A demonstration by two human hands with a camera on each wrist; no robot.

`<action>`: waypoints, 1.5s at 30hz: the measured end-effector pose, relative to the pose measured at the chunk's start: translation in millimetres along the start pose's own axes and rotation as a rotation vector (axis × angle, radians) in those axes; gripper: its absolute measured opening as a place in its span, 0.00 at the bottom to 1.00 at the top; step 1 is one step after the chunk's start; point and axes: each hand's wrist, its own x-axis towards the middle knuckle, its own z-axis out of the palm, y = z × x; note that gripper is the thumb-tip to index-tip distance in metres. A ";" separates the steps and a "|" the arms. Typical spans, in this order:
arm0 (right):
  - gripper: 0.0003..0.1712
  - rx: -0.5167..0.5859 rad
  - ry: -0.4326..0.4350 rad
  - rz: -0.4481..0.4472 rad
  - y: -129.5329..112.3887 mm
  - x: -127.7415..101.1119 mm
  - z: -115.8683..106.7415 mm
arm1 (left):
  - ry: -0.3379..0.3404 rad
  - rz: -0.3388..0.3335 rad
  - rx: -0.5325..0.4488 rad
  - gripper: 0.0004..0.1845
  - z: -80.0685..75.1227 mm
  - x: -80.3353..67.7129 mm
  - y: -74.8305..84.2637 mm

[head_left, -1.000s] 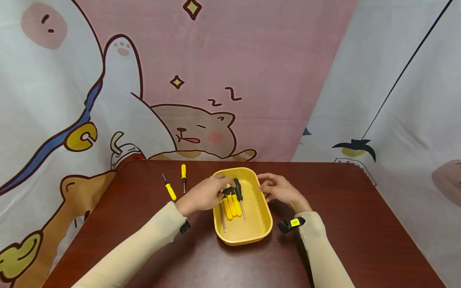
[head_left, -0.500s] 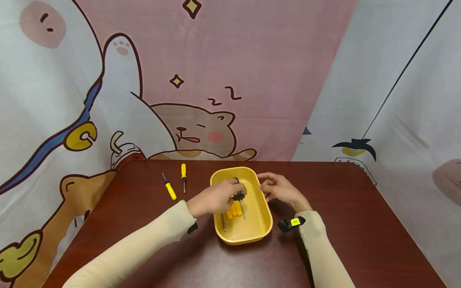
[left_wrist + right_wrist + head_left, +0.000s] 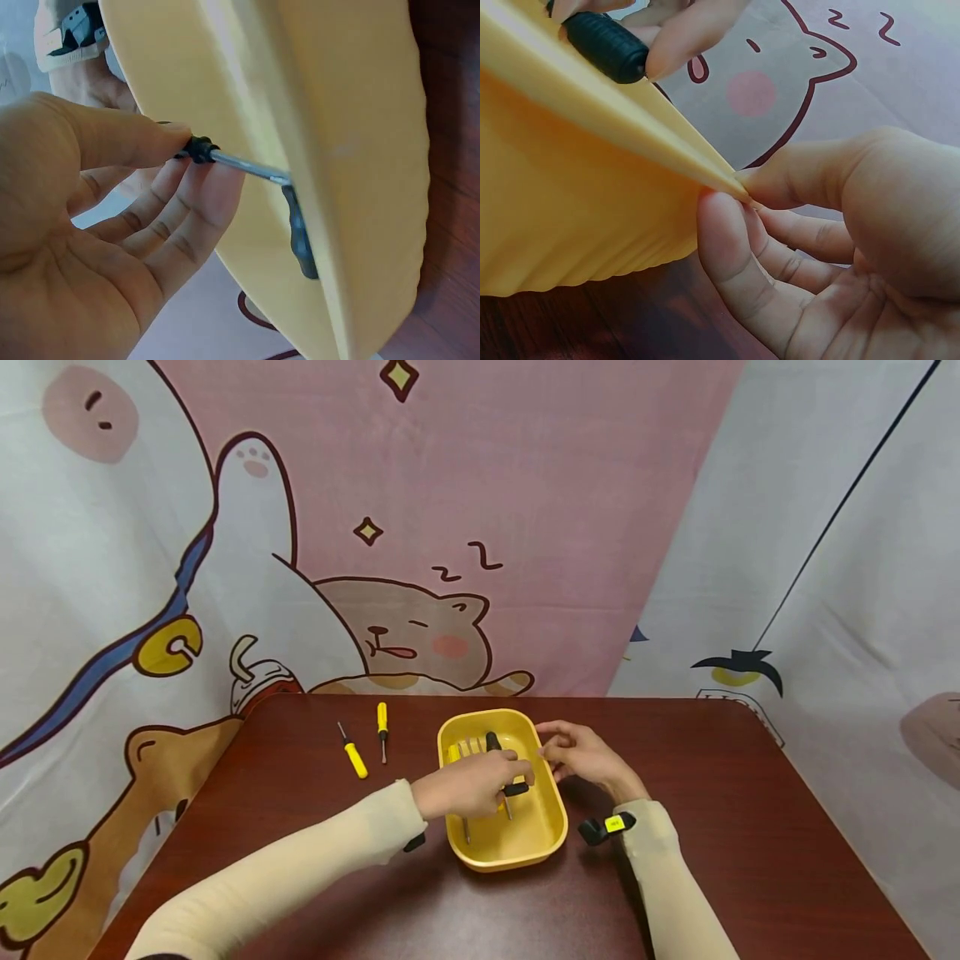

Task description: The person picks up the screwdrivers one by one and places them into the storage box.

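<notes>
In the head view, a yellow plastic tray (image 3: 506, 863) sits on the table. My left hand (image 3: 480, 783) is over it, thumb and fingers pinching a black-handled screwdriver (image 3: 516, 789). The left wrist view shows its black collar (image 3: 201, 148) and metal shaft (image 3: 251, 166). Inside the tray, another black handle (image 3: 492, 741) lies near the far end, beside several metal shafts (image 3: 470, 747) and a yellow handle (image 3: 453, 753). My left hand hides part of the tray's contents. At the right side, my right hand (image 3: 588, 762) pinches the tray's rim (image 3: 727, 180) between thumb and fingers.
Two yellow-handled screwdrivers lie on the table left of the tray, one slanted screwdriver (image 3: 355, 758) and one nearly straight screwdriver (image 3: 382, 718). The dark red-brown table (image 3: 720, 827) ends at a cartoon-printed cloth (image 3: 570, 527) behind it.
My left hand has moved right and slightly nearer across the tray, carrying the black-handled screwdriver. Shafts at the tray's far left have come into view. The right hand stays at the rim.
</notes>
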 end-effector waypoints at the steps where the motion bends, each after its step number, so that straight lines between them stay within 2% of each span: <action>1: 0.28 0.000 0.001 0.002 0.0 -0.3 -0.1 | -0.010 0.004 -0.008 0.27 0.5 1.0 1.1; 5: 0.29 -0.008 0.005 0.009 0.0 -1.6 -0.9 | -0.053 0.037 -0.030 0.27 2.3 5.2 6.0; 10: 0.29 -0.006 0.000 0.010 0.6 -1.1 -1.6 | -0.099 0.078 -0.003 0.25 8.9 10.2 9.3; 18: 0.29 -0.003 -0.011 0.002 1.5 2.1 -2.6 | -0.184 0.058 0.003 0.25 16.5 14.6 11.4; 28: 0.30 -0.001 -0.010 0.013 1.1 2.3 -3.0 | -0.287 0.093 0.062 0.21 24.2 18.6 19.9; 35: 0.30 0.003 -0.020 0.001 -0.6 0.9 -2.6 | -0.317 0.097 0.067 0.21 28.0 21.0 22.7; 40: 0.29 0.001 -0.016 0.002 -0.9 0.9 -3.1 | -0.314 0.095 0.026 0.19 26.8 22.8 26.9; 45: 0.30 0.010 -0.021 0.006 1.4 1.6 -2.7 | -0.308 0.091 0.045 0.17 30.6 25.2 32.0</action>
